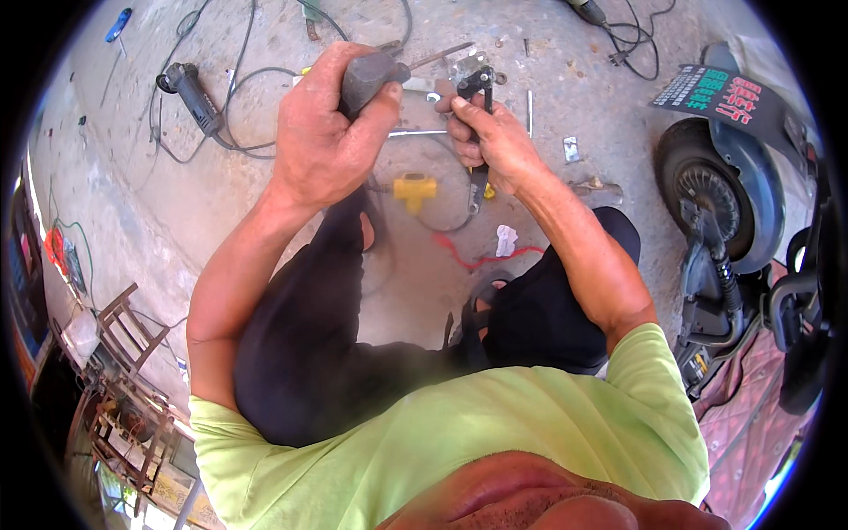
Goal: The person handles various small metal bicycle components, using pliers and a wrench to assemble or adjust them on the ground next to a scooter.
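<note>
My left hand (322, 132) is closed round a dark grey, blocky piece that looks like a hammer head (369, 81), its thumb pressed along the side. If it has a handle, my fist hides it. To its right, my right hand (490, 141) grips a long black metal bracket (478, 181), which stands roughly upright with its jointed upper end above the fingers. Between the hands, just beyond them, lie an open-end wrench (433, 97) and a thin pointed metal rod (442, 55) on the concrete floor. A yellow T-shaped block (414, 188) lies nearer my legs.
An angle grinder (193, 102) with looping cables lies at the left, and a blue-handled screwdriver (118, 25) far left. A red cord (481, 261) and crumpled white paper (506, 240) lie between my knees. At the right stands a scooter wheel (707, 181); a wooden stool (128, 331) is lower left.
</note>
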The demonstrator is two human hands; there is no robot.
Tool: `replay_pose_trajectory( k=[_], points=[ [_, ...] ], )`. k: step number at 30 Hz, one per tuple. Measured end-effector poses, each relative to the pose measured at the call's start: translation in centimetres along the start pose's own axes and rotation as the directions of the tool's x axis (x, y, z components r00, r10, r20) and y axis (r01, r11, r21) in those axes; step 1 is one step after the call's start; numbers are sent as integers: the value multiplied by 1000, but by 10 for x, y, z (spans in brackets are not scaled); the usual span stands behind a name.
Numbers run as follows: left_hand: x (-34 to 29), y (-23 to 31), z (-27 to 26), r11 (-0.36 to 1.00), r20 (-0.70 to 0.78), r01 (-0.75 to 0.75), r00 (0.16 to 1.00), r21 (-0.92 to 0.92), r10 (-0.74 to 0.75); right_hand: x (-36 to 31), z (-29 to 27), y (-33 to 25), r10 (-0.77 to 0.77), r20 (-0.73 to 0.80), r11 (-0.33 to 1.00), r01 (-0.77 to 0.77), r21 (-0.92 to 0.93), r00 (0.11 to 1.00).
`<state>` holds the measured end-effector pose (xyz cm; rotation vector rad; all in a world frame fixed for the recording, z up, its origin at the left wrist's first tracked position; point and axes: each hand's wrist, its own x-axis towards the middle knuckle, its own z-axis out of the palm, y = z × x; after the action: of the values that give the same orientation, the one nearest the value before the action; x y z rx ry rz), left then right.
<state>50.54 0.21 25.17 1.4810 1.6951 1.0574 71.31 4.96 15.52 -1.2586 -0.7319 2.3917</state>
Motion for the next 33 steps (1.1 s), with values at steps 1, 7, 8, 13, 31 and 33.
replay_pose_trajectory(
  k=[1, 7, 8, 13, 31, 33],
  points=[
    [1, -3, 0, 991, 17, -127, 992, 34, 126, -1, 5, -1, 3, 40, 1000, -3, -7, 999],
    [-5, -3, -7, 990, 32, -105, 994, 99, 102, -2, 11, 0, 3, 129, 1000, -1, -17, 992],
    [-4, -3, -7, 989, 34, -110, 994, 100, 107, -2, 11, 0, 1, 130, 1000, 1, -21, 992],
    [-3, -10, -6, 981, 46, -147, 989, 123, 143, -3, 16, 0, -14, 111, 996, 23, -85, 994],
    [-4, -21, 7, 996, 148, -31, 989, 88, 18, -12, 30, 12, -78, 124, 900, 123, -419, 989],
    [-4, -23, 10, 993, 145, -65, 988, 98, 50, -19, 39, 11, -30, 162, 913, 93, -398, 986]
  ],
)
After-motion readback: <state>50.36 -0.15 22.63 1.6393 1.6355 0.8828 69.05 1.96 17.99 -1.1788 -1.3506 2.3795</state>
